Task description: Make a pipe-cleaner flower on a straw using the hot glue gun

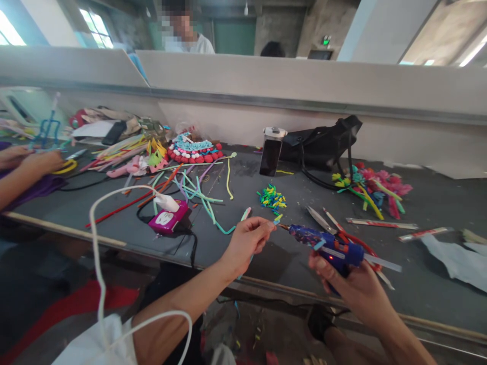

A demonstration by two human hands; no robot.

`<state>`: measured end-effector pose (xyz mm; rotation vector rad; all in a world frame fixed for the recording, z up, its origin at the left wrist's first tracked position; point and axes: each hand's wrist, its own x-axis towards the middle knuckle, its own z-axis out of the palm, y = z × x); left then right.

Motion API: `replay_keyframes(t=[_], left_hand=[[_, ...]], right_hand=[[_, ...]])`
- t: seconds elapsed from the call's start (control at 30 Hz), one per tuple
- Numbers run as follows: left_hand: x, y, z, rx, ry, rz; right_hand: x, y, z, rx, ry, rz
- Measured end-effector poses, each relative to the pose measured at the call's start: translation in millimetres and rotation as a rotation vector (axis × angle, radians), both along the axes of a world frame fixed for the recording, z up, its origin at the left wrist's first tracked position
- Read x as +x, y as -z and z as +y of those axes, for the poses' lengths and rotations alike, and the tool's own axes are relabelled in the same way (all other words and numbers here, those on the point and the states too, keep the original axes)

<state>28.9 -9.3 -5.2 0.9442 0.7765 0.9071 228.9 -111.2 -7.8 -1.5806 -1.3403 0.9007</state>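
Note:
My right hand (342, 279) is wrapped round the grip of a blue hot glue gun (327, 246), with a clear glue stick (384, 263) poking out of its rear. The gun's nozzle points left and sits close to the fingertips of my left hand (247, 241). Pinched in those fingers is a thin blue and yellow pipe cleaner piece (278, 220), partly hidden by the fingers. Just beyond the left hand lies a small heap of cut green, yellow and blue pieces (271, 197).
Scissors with red handles (352, 238) lie behind the glue gun. A purple power strip (169, 218) with a white plug and cable stands left, near loose pipe cleaners (209, 203). A phone (270, 157) leans on a bottle beside a black bag (323, 144). Another person's hands (41, 159) work far left.

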Motion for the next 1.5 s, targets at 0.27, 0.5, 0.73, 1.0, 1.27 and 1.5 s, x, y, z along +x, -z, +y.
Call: replay_keyframes(t=[0.27,0.5,0.73,1.0,1.27,1.5], left_hand=[[1,-2.5,-1,0.003,-0.015,0.020],[2,-2.2,-2,0.006,-0.014,0.026],[2,-2.1,-2,-0.001,-0.012,0.029],[2,-2.9,-2,-0.002,-0.009,0.027],[1,-2.1,-1,-0.001,-0.003,0.033],[1,-3.2,-2,0.001,-0.003,0.035]], right_hand=[[-3,-5.7,3,0.074,0.022,-0.119],[-5,-11.2,6,0.133,0.064,-0.216],[-5,-11.1,6,0.109,0.062,-0.218],[-9,-16.7,6,0.125,0.055,-0.239],[-9,-16.2,6,0.128,0.053,-0.236],[-11,-19.1,7,0.149,0.034,-0.230]])
